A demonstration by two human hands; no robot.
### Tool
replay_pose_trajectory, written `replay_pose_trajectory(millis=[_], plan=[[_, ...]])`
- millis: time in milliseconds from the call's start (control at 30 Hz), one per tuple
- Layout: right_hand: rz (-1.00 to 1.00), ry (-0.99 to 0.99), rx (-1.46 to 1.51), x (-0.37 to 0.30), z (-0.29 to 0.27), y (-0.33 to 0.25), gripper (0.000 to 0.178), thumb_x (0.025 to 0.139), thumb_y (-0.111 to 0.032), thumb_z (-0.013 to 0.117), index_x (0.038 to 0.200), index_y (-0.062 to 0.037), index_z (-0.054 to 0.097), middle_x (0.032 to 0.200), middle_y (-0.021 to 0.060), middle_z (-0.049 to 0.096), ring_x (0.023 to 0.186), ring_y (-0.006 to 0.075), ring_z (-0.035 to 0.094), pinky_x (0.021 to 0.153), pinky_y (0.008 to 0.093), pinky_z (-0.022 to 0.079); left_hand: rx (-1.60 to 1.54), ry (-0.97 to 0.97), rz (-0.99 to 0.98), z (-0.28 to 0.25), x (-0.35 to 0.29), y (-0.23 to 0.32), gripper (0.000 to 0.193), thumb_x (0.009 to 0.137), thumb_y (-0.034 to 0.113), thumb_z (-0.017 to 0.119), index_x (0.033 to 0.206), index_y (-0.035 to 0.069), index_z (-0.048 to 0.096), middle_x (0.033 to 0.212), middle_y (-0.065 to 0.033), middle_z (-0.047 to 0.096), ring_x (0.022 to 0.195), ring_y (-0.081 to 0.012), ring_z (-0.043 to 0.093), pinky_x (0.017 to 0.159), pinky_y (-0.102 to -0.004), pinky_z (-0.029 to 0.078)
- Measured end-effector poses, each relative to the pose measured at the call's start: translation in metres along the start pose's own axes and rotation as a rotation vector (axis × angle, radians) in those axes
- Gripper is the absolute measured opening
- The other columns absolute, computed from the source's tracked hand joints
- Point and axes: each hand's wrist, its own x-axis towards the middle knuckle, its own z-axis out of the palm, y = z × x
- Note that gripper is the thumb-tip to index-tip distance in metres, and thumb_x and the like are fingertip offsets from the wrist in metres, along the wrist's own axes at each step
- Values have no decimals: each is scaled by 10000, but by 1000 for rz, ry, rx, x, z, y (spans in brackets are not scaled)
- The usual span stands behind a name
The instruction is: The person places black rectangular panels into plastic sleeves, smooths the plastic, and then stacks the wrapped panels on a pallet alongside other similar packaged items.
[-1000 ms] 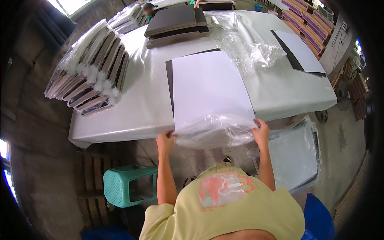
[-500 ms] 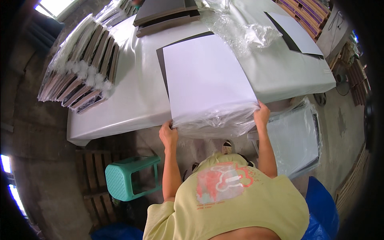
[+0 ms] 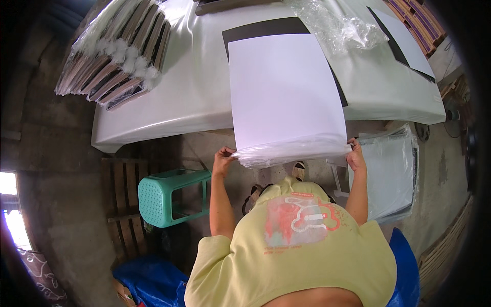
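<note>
A large white sheet (image 3: 286,87) reaches from the table over its front edge toward me. Behind it a black sheet (image 3: 266,28) shows along the far and right sides. Clear plastic film (image 3: 291,150) is bunched around the white sheet's near end. My left hand (image 3: 223,159) pinches the film at the left near corner. At the right near corner my right hand (image 3: 356,155) is closed on the film too. The fingertips of both hands are partly hidden by the film.
White cover on the table (image 3: 194,97). At left stand several plastic-wrapped boards (image 3: 120,56); crumpled film (image 3: 353,30) lies at the back. A green stool (image 3: 158,199) is below left, wrapped sheets (image 3: 386,169) below right. Another white sheet (image 3: 409,46) lies on the far right.
Both hands have drawn the film and white sheet nearer to me, past the table edge. More of the black sheet now shows behind. The view has shifted.
</note>
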Motion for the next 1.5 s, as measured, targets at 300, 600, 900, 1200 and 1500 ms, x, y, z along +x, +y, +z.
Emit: replay_pose_trajectory(millis=[300,600,900,1200,1500], plan=[[65,-112,-311,25,-4,-44,274,657,-16,626,874,-114,489,791,-31,513,707,77,474,592,202,356,-36,124,73,5,24,26,79,786,109,594,828,63,546,758,19,556,687,-58,498,630,-195,394],[-81,-46,-590,25,18,-53,162,707,7,592,858,-24,540,750,-29,509,697,70,456,627,208,374,562,-117,23,28,42,64,250,725,47,608,957,-25,552,809,-55,613,730,-123,571,654,-261,447],[-318,-39,-908,40,46,-84,225,670,-77,663,843,-20,532,723,-10,521,633,79,469,582,223,393,596,247,82,56,56,114,131,710,60,598,813,-18,578,683,-21,573,595,-94,497,562,-230,402],[-391,15,-212,5,124,-226,218,750,-101,592,957,-68,532,750,3,570,610,79,534,571,199,436,212,-57,341,59,45,257,132,790,86,551,863,-17,589,756,-33,593,652,-72,527,599,-196,431],[-544,-753,696,20,150,-317,225,841,-118,478,1046,-27,498,791,32,516,632,81,468,595,240,406,-617,-369,438,111,63,363,258,833,122,511,1081,61,472,824,-3,544,639,-79,507,516,-185,414]])
